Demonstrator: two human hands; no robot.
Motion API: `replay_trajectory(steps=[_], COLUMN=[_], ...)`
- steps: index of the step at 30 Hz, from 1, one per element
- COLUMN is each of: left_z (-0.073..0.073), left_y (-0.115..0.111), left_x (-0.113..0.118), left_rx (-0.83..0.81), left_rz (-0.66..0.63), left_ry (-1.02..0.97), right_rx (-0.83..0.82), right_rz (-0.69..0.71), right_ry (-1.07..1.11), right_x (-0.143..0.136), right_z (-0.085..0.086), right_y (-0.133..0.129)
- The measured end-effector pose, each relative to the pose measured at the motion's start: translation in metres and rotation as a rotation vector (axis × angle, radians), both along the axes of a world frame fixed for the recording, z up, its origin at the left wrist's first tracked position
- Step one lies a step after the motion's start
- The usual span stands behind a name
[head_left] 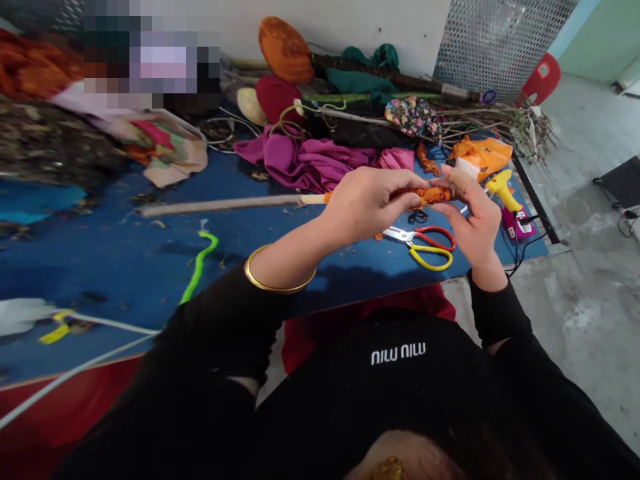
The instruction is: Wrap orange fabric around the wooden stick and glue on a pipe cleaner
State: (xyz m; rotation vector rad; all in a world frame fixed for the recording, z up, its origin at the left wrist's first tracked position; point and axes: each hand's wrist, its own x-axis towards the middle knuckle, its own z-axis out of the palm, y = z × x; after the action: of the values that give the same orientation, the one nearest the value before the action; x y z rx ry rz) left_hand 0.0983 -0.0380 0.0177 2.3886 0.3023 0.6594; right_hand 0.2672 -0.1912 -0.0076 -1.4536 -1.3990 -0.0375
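Note:
A long wooden stick [225, 205] lies level over the blue table, its right part wound with crumpled orange cloth [431, 195]. My left hand [367, 200] is closed around the wrapped part, thumb and fingertips pressed together on the cloth. At the stick's right end my right hand [473, 210] pinches the orange cloth between thumb and fingers; a beige wrapping shows on one finger. Just below the hands lie open scissors [411, 237] with one red and one yellow handle. A small black cord [418, 217] is beside the blades.
A yellow glue gun [505, 190] and a magenta power strip [523, 225] sit at the table's right end. Purple cloth [310, 160], an orange bag [487, 159] and bundled twigs [480, 123] lie behind. A bright green strip [200, 267] and white cord [110, 322] are at left.

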Motion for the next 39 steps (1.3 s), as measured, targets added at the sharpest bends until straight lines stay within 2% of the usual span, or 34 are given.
replay_trajectory(steps=[3, 10, 18, 22, 29, 31, 39], left_z=[0.0, -0.004, -0.007, -0.005, 0.0, 0.001, 0.0], left_y=[0.002, 0.007, 0.01, 0.015, 0.015, 0.016, 0.018], left_x=[0.002, 0.007, 0.008, 0.009, 0.008, 0.007, 0.008], left_rx=[-0.03, -0.066, 0.0, -0.001, -0.021, -0.028, -0.031], left_rz=[-0.019, -0.173, -0.158, -0.208, -0.198, -0.187, -0.223], left_ry=[0.018, 0.029, 0.109, 0.162, 0.182, 0.18, 0.189], right_rx=[0.005, -0.009, -0.039, -0.086, -0.241, -0.264, -0.242], right_rz=[-0.009, -0.046, -0.046, -0.04, 0.07, 0.072, 0.068], right_ry=[0.026, 0.053, 0.118, 0.132, -0.053, -0.088, -0.027], right_x=[-0.003, 0.008, 0.015, 0.019, 0.019, 0.018, 0.03], right_z=[-0.003, -0.014, -0.025, -0.021, 0.011, 0.015, -0.001], right_y=[0.003, 0.001, 0.0, -0.004, -0.011, -0.011, -0.009])
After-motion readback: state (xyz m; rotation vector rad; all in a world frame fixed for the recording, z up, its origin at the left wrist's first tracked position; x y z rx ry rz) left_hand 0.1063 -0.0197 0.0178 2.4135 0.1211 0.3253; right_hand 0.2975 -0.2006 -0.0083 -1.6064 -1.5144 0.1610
